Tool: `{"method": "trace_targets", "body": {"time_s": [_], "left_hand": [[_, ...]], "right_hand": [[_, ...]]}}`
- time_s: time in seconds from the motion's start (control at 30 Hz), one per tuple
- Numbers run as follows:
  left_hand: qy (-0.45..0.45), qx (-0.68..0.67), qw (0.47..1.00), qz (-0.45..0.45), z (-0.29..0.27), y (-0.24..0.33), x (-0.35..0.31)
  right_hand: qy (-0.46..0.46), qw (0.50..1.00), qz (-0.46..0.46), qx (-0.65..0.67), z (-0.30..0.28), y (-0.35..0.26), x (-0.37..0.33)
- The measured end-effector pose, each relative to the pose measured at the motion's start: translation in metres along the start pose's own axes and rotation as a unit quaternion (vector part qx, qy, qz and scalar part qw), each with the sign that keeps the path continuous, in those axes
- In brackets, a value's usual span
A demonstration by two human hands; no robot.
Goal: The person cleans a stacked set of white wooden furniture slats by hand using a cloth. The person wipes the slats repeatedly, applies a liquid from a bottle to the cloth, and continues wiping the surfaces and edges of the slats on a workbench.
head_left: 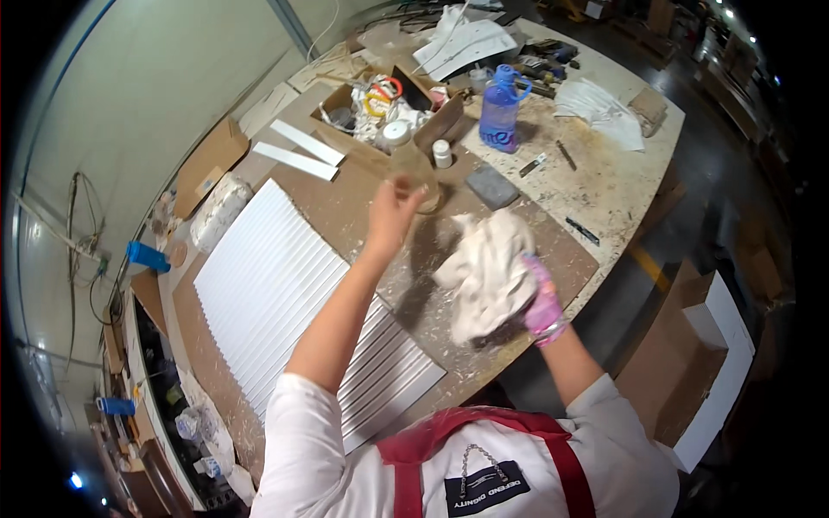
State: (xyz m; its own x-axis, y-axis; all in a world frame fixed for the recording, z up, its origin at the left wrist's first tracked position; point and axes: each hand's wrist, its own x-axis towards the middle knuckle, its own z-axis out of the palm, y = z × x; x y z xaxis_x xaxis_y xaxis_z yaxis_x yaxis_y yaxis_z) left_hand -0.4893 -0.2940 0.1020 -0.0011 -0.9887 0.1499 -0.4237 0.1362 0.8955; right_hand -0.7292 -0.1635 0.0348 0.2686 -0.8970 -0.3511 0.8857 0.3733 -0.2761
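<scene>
My bare left hand [394, 214] is closed on the lower side of a clear bottle [411, 162] with a white cap; its fingertips are slightly blurred. A pink patterned glove covers my right hand [543, 302], which grips a bunched off-white cloth [489, 274] over the near right part of the brown board. Most of the fingers on that hand are behind the cloth. Left of my left forearm lies a white ribbed panel [268, 276], its near end shiny. A grey rectangular block [492, 186] rests right of the bottle, and a small white jar [442, 154] stands just behind.
A cardboard box [345, 138] holds scraps and orange-handled scissors [385, 91]. Beside it stands a blue jug [501, 112]. Two white strips [297, 160] lie behind the panel. Small tools and white sheets [600, 112] cover parts of the worktable's right side. An open carton [691, 371] sits at right, below the table.
</scene>
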Motion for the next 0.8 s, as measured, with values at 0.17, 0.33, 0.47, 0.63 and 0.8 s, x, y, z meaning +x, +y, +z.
{"method": "trace_targets", "body": {"time_s": [0.17,0.33,0.47,0.63,0.8], "left_hand": [[0.109,-0.025,0.994,0.019,0.011,-0.05,0.038],[0.184,0.021,0.983,-0.005,0.043,-0.044,0.049],[0.111,-0.021,0.991,0.075,0.027,-0.045,0.022],[0.042,0.111,0.983,0.139,0.005,-0.019,-0.023],[-0.068,0.301,0.921,0.236,0.03,-0.006,-0.049]], "right_hand": [[0.034,0.996,-0.055,-0.06,0.037,-0.034,0.012],[-0.04,0.835,-0.313,-0.45,0.004,-0.024,0.005],[-0.009,0.55,-0.454,-0.701,-0.005,-0.031,0.001],[0.005,0.531,-0.478,-0.7,0.009,-0.052,0.008],[-0.028,0.4,-0.486,-0.777,0.015,-0.05,0.011]]}}
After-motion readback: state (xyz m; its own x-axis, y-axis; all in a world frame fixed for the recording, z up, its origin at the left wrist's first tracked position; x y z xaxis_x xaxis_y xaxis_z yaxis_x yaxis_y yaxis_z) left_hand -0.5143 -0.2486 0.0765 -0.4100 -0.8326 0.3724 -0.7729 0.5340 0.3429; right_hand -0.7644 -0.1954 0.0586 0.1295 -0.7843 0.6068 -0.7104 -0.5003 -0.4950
